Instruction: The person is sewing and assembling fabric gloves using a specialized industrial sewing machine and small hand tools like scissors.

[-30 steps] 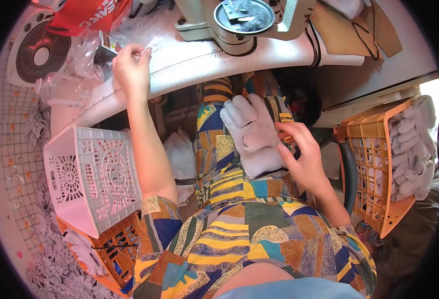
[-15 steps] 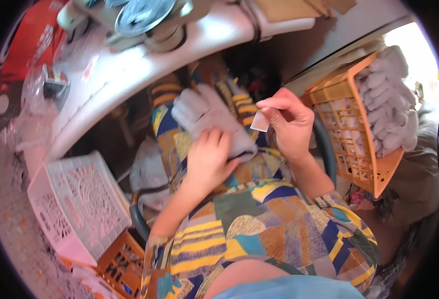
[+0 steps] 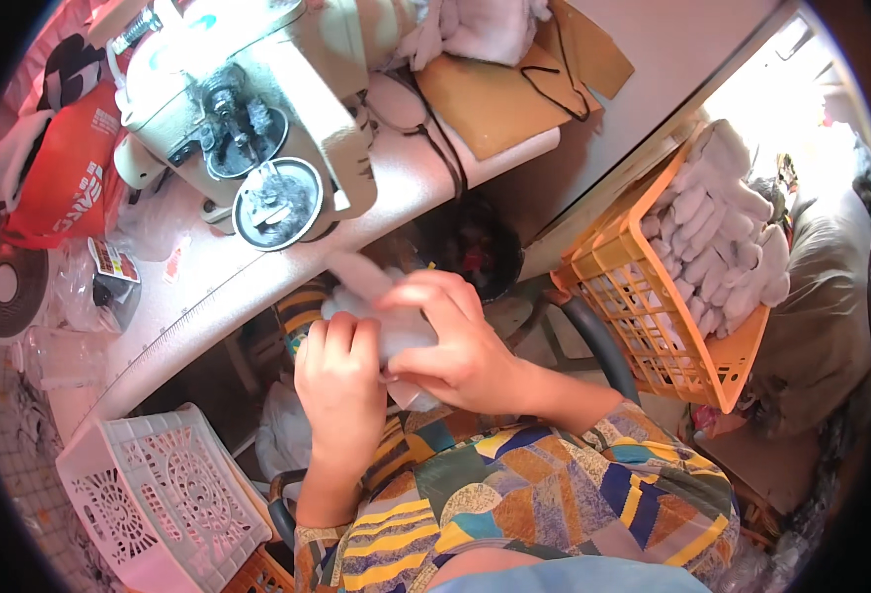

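A pale grey fabric glove [image 3: 401, 331] is held up between my two hands, above my lap and close to the table's front edge. My left hand [image 3: 341, 381] grips its near end, fingers curled over the fabric. From the other side my right hand [image 3: 455, 341] closes on the same glove, thumb and fingers bent around it. A small white tag [image 3: 411, 393] sticks out below the right thumb, against the glove's near end. The glove's fingers point away from me and look blurred. My hands cover much of its middle.
A sewing machine [image 3: 168, 89] stands on the white table [image 3: 193, 306]. At right, an orange basket [image 3: 643, 306] holds many gloves [image 3: 717, 237]. A white basket [image 3: 173, 494] sits at lower left. Cardboard [image 3: 485, 94], a red bag [image 3: 70, 188] and a tape roll [image 3: 5, 287] lie beyond.
My right hand has brought the tag over to the glove and now grips the glove too. The glove has come up off my lap. The view has shifted, showing more of the machine.
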`<state>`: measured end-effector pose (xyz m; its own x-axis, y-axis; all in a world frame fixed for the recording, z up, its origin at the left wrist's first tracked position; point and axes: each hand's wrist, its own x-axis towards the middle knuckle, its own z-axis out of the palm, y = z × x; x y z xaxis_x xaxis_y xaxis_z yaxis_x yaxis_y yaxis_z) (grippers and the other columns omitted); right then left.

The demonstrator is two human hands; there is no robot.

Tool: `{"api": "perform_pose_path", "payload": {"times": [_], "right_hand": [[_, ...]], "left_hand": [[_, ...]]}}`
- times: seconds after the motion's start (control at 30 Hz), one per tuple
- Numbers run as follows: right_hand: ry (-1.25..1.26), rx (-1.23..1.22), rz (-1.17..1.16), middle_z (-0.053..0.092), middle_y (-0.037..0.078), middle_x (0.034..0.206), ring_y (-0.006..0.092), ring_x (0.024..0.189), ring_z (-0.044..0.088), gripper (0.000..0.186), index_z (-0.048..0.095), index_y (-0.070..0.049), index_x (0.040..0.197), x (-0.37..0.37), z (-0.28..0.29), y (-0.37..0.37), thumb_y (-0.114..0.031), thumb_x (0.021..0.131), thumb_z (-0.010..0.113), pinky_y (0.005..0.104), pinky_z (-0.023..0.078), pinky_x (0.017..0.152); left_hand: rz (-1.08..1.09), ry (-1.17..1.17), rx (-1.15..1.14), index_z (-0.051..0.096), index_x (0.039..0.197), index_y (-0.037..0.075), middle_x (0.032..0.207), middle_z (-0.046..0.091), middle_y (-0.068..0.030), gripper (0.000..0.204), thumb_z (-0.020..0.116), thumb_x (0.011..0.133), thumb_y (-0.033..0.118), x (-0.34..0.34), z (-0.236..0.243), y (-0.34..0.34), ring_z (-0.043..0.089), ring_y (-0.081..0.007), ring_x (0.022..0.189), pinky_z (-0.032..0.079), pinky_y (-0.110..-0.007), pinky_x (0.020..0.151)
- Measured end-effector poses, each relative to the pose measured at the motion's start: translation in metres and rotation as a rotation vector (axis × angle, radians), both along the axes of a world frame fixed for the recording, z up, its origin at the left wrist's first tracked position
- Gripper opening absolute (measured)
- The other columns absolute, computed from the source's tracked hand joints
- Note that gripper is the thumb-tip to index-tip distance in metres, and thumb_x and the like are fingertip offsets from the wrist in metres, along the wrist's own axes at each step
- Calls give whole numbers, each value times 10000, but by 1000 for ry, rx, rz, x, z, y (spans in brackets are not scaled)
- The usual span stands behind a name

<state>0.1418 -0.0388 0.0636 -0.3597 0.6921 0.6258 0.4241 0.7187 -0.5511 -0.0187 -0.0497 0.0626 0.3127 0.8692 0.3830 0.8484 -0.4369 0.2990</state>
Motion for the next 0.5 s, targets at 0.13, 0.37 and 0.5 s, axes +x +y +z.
{"api": "perform_pose_path", "payload": {"times": [0.13,0.37,0.5], "right_hand": [[64,13,-76,608,91,877,264,805,603,173,614,-46,789,-15,-22,23,-67,642,703,350,496,719],[201,-417,-37,643,102,958,209,956,611,103,660,7,766,-13,7,48,25,678,711,323,473,822],[351,-547,309,554,104,1202,268,1130,513,127,694,-70,785,-16,18,48,-104,684,764,403,397,952]], "left_hand": [[33,-228,87,618,922,26,866,583,-120,306,607,624,-43,-13,-2,15,560,-314,846,444,-408,720],[217,-922,-208,631,831,-45,707,550,-55,109,709,756,-38,-36,-19,22,484,-122,644,391,-246,597],[155,-1025,-351,633,824,-59,706,546,-29,91,708,792,-18,-44,-15,35,458,-74,650,371,-218,589]]}}
